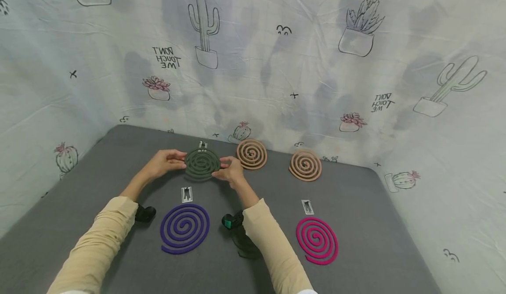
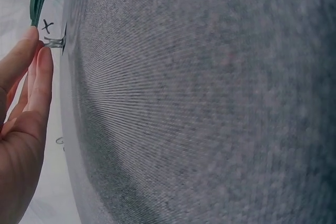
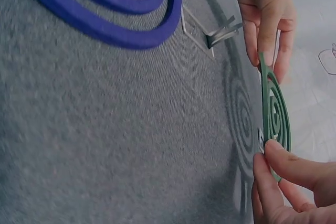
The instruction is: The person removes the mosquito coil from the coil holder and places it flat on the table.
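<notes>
A dark green mosquito coil (image 1: pixel 201 164) is held up off the grey table by both hands. My left hand (image 1: pixel 164 163) pinches its left edge between thumb and fingers, and my right hand (image 1: pixel 232 171) pinches the opposite edge. In the right wrist view the green coil (image 3: pixel 265 100) appears nearly edge-on, with its shadow on the cloth beside it. Just behind the coil a small metal stand (image 1: pixel 203 144) shows partly. Another metal stand (image 1: pixel 187 194) with raised prongs lies nearer, above a purple coil (image 1: pixel 185 205).
Two brown coils (image 1: pixel 259 155) (image 1: pixel 305 164) are at the back, right of my hands. A pink coil (image 1: pixel 302 237) lies at front right below a third metal stand (image 1: pixel 307 207). My right forearm partly covers another dark green coil (image 1: pixel 248 255). Patterned white cloth (image 1: pixel 257 66) rises behind the table.
</notes>
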Demonstrator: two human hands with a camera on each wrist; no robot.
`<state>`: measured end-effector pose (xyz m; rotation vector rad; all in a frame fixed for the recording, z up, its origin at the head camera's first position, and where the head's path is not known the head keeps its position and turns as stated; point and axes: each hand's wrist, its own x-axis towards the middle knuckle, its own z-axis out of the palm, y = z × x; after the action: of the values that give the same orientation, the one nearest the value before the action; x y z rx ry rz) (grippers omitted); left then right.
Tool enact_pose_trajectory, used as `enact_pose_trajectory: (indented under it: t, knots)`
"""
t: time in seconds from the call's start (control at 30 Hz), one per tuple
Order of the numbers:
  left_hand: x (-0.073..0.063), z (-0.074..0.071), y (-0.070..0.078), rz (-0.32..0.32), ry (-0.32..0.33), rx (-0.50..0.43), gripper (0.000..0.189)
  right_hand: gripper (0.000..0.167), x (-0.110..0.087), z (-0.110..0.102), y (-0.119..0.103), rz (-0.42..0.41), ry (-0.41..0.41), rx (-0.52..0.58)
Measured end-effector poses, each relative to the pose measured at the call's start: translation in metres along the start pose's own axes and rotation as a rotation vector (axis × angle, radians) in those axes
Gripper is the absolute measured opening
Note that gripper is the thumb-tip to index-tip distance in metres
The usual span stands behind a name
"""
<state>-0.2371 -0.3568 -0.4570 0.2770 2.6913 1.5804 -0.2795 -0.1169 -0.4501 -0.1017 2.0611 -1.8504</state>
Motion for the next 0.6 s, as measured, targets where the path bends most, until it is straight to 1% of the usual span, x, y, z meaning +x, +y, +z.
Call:
enact_pose_trajectory:
  t: [0.1, 0.27, 0.47, 0.6]
  knots:
    - [0.001, 0.0, -0.001, -0.003, -0.005, 0.014, 0.047, 0.059, 0.001, -0.001, 0.0, -0.021, -0.016, -0.042]
    - [0.004, 0.0, -0.004, -0.008, -0.022, 0.031, 0.047, 0.066, 0.005, -0.001, 0.0, -0.026, -0.041, -0.139]
    - [0.005, -0.003, -0.01, -0.025, -0.029, 0.042, 0.048, 0.062, 0.008, -0.002, -0.001, -0.056, -0.068, -0.209]
    - [0.005, -0.004, -0.011, -0.029, -0.022, 0.058, 0.048, 0.061, 0.009, -0.001, -0.003, -0.085, -0.068, -0.275]
